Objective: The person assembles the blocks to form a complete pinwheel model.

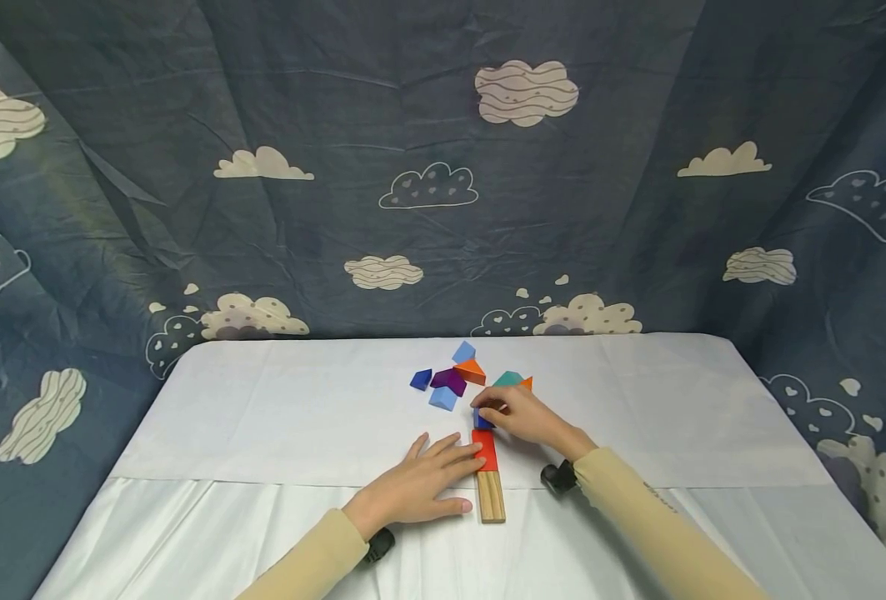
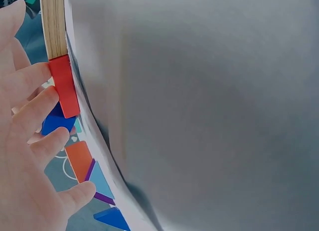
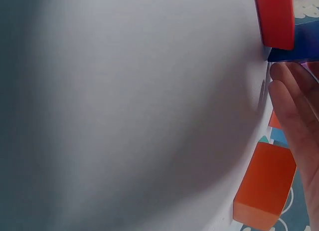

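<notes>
A natural wood block (image 1: 491,498) and a red block (image 1: 485,450) lie end to end on the white cloth. My left hand (image 1: 420,487) is spread flat, its fingertips touching the left side of the red block (image 2: 65,87). At the far end of the red block, my right hand (image 1: 525,414) pinches a dark blue block (image 1: 482,419) between thumb and fingers. In the right wrist view the blue block (image 3: 305,44) sits against the red block's end (image 3: 277,19), with the fingers (image 3: 294,99) along it.
Beyond the hands lie light blue blocks (image 1: 443,398), a purple block (image 1: 450,381), a small dark blue block (image 1: 421,380) and an orange block (image 1: 471,372). A teal block (image 1: 508,379) and another orange block (image 1: 527,383) are behind my right hand. A dark cloud-patterned curtain (image 1: 443,242) hangs behind.
</notes>
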### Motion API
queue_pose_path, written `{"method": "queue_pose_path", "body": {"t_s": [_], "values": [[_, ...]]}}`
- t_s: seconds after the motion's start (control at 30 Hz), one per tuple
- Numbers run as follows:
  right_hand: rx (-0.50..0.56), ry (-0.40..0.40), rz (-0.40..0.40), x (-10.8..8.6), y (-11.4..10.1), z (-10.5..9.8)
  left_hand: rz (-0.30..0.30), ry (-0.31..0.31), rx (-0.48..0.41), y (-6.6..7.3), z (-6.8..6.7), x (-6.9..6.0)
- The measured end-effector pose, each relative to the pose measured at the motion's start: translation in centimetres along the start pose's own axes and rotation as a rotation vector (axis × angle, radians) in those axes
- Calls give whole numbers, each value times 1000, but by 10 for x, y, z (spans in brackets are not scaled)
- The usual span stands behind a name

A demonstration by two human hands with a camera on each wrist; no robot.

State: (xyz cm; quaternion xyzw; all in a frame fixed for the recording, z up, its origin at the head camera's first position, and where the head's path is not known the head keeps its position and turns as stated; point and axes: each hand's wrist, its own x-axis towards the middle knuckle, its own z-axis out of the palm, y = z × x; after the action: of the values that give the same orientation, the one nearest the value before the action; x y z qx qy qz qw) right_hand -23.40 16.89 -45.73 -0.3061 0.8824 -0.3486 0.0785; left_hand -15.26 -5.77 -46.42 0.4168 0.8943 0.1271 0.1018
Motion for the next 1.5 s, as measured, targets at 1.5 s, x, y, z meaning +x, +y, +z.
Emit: {"method": "queue_pose_path", "body": {"t_s": [1.5], "values": [[-23,-20,41,-2,1,5,9,0,-2,1,0,0]]}}
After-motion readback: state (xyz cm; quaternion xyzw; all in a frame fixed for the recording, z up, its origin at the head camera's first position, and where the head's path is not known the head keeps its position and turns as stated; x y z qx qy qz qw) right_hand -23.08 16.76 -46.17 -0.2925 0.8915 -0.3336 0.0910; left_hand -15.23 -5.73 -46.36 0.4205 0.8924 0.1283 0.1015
